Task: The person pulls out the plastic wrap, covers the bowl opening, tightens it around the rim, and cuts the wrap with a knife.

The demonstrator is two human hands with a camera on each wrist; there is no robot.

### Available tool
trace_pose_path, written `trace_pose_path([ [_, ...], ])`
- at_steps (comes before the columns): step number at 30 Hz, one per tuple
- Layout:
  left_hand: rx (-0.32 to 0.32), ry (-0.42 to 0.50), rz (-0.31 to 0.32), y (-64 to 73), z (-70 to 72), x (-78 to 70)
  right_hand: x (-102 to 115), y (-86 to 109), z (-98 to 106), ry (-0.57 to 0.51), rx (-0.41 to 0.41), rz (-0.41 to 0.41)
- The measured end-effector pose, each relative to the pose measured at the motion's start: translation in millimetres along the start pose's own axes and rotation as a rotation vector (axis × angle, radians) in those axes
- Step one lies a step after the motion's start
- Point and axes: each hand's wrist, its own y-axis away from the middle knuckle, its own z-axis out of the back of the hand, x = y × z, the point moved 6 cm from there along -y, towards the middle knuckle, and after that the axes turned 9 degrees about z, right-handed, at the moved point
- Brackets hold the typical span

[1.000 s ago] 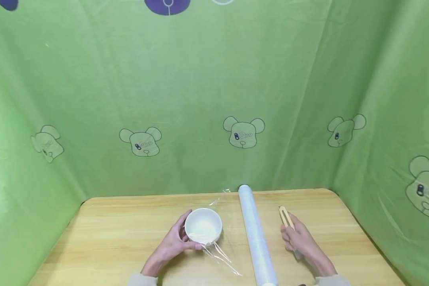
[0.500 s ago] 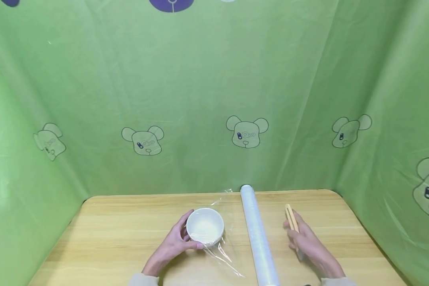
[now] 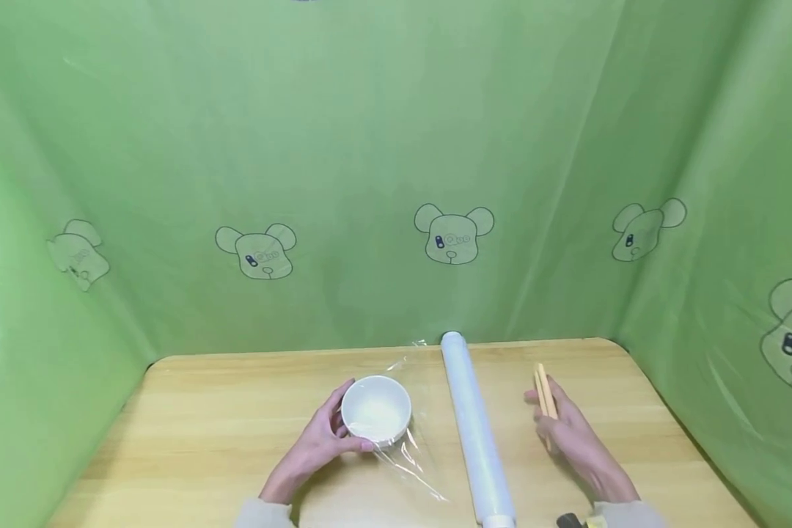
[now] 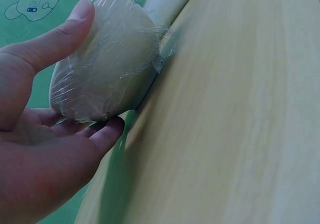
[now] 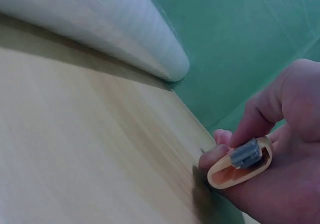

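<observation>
My left hand (image 3: 321, 441) grips a white bowl (image 3: 376, 408) by its left side, thumb at the near rim and fingers beneath. Clear cling film (image 3: 405, 458) clings wrinkled to the bowl in the left wrist view and trails off to its right. Right of that, the long roll of cling film (image 3: 477, 429) lies lengthwise on the table. On the far side of the roll from the bowl, my right hand (image 3: 573, 434) pinches an orange-yellow utility knife (image 3: 545, 392) between thumb and fingers. The right wrist view shows the knife's hollow end and grey slider (image 5: 246, 154); no blade is visible.
The wooden table (image 3: 224, 418) has rounded back corners. Green cloth (image 3: 343, 169) with printed bear heads closes off the back and both sides. A dark object (image 3: 570, 521) shows at the bottom edge, close to the right sleeve.
My right hand has turned the utility knife so its narrow edge shows, and shifted slightly right. The left hand keeps its grip on the bowl. The head view has tilted slightly.
</observation>
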Motion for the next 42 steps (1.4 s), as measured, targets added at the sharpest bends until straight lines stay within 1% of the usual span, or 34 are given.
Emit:
trace_pose_path([
  [2,-0.007,0.001,0.002,0.5,2.6,-2.5,3,-4.0,-1,-0.012,0.009,0.007],
  [6,-0.014,-0.012,0.002,1.3,5.5,-6.6,7,-9.3,-3,-0.020,-0.001,0.020],
  [9,-0.023,-0.017,0.002,1.2,6.6,-8.3,9,-10.9,-2,0.020,-0.027,0.015],
  [14,-0.025,-0.016,0.003,-0.7,6.4,-9.5,13,-11.8,-1,0.167,-0.103,0.000],
  [21,-0.013,-0.010,0.015,-1.0,3.9,-8.0,12,-10.1,3,0.374,-0.183,0.029],
  [23,-0.016,-0.011,0.018,-1.0,3.7,-6.8,12,-8.8,4,0.436,-0.214,0.031],
  [26,-0.020,-0.010,0.019,-0.6,3.4,-5.7,11,-6.5,6,0.502,-0.248,0.019],
  [28,-0.021,-0.014,0.018,-0.4,3.5,-4.8,11,-5.5,7,0.552,-0.256,0.013],
  [31,-0.018,-0.017,0.011,-0.1,3.3,-4.0,10,-3.5,7,0.591,-0.256,-0.003],
  [37,-0.009,-0.013,-0.002,-0.3,2.3,-1.9,10,-0.7,9,0.662,-0.258,-0.004],
  [42,-0.005,-0.008,0.003,-0.1,0.5,-0.4,10,1.3,10,0.708,-0.256,-0.010],
])
